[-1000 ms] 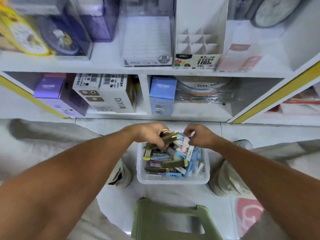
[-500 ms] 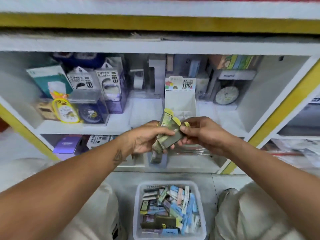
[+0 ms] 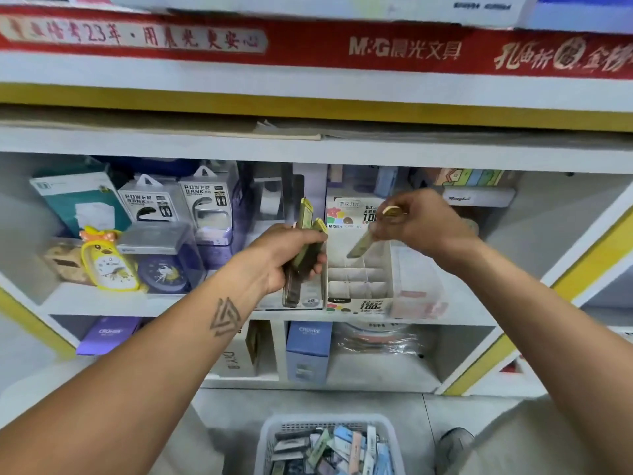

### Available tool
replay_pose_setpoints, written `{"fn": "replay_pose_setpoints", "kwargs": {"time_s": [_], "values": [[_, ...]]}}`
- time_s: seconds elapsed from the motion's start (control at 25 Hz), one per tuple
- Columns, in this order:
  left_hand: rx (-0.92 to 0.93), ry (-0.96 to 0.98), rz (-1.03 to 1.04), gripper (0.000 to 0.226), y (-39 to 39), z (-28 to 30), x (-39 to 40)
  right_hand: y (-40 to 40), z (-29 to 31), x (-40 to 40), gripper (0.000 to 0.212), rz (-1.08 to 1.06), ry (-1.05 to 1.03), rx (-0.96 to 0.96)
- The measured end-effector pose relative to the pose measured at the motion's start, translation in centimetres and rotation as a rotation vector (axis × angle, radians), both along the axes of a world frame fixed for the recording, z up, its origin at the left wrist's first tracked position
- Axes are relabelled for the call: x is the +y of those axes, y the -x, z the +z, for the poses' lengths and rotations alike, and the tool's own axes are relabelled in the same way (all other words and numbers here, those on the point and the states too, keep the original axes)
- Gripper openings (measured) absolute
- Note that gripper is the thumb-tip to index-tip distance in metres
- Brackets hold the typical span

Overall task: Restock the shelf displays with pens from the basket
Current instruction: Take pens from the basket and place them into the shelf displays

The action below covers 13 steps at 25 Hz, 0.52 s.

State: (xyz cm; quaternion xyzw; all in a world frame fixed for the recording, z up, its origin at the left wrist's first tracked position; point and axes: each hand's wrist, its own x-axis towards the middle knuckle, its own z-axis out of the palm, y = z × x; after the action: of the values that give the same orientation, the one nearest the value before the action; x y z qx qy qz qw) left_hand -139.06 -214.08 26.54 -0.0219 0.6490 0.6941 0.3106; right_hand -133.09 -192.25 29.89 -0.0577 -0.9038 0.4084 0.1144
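Shelf ahead: left hand clutches spare pens; right hand pinches one pen, which likely next needs lowering into the display box below.

One view only, from a camera on the person's head, wide-angle, facing straight into the white shelf unit and tilted a little down. It sits close: both forearms run in from the bottom corners and meet mid-frame before the middle shelf. The red banner on the upper shelf edge curves across the top. The white basket on the floor is cut off at the bottom edge. No second view shares any of this.
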Motion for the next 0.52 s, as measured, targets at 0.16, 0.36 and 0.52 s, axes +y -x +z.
{"fn": "replay_pose_setpoints", "kwargs": {"time_s": [0.16,0.36,0.52], "values": [[-0.072,-0.035,-0.033,0.012,1.2,-0.7,-0.3,2.2,-2.6,-2.0,0.011,0.092,-0.1,0.136],[-0.152,-0.094,-0.057,0.015,1.6,-0.8,-0.5,3.3,-4.8,-3.0,0.023,0.165,-0.349,0.261],[-0.203,-0.123,-0.057,0.018,1.4,-1.0,-0.7,4.1,-6.0,-3.4,0.02,0.172,-0.299,0.241]]}}
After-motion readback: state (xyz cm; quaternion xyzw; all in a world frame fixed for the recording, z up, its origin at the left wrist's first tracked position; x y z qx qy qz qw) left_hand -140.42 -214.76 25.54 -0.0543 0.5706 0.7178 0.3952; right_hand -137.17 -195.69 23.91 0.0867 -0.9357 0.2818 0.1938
